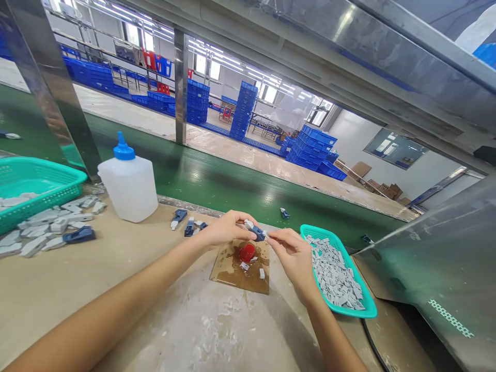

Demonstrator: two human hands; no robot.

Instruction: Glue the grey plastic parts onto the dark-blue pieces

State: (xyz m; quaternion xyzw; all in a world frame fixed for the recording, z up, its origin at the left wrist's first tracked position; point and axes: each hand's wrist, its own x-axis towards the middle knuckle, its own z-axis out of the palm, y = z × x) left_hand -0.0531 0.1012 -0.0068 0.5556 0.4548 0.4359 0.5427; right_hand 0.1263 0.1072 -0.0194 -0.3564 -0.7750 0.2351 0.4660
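My left hand pinches a small dark blue and light grey plastic part between thumb and fingers. At its right end my right hand grips a small whitish piece, which touches the blue part; whether it is fitted in I cannot tell. Below both hands lies a wet brown board bearing a red cap-like object and a few loose grey pieces. Close to my right hand stands a green basket full of small grey pieces.
A white bottle with blue nozzle stands at the left, near blue-grey parts. Grey pieces lie heaped beside another green basket. Behind runs a green conveyor carrying a blue part. A metal panel borders the right.
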